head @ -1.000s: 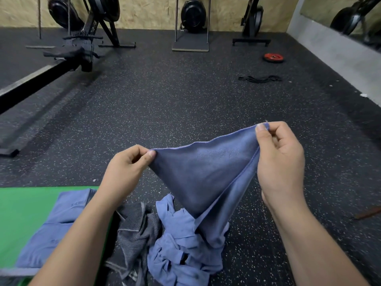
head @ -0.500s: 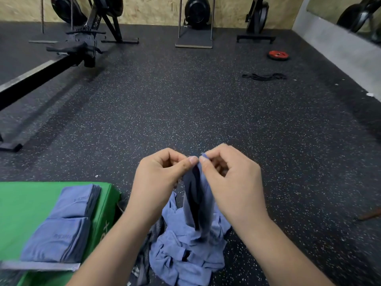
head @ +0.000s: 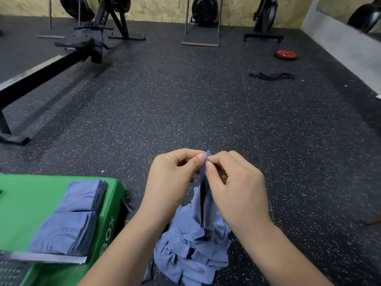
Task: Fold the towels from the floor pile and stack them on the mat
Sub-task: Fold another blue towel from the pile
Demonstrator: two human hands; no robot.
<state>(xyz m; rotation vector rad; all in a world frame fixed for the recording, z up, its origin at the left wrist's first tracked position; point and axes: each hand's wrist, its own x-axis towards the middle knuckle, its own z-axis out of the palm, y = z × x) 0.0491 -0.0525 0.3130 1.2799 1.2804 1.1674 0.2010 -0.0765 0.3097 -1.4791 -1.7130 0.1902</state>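
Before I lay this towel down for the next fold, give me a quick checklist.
1. Corners pinched together: ok, left hand and right hand meet at the top of the towel.
2. Towel lifted free of the pile: cannot tell, its lower end hangs right against it.
3. Side edges lined up: cannot tell, the halves hang narrow and overlap.
4. Bare space on the mat: ok, green shows left of the folded stacks.
5. Folded stacks tidy: ok, both lie flat.

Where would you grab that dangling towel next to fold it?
Probably low down, from the side: the towel hangs as a narrow doubled strip from top corners pinched by the left hand and right hand, its bottom reaching the pile.
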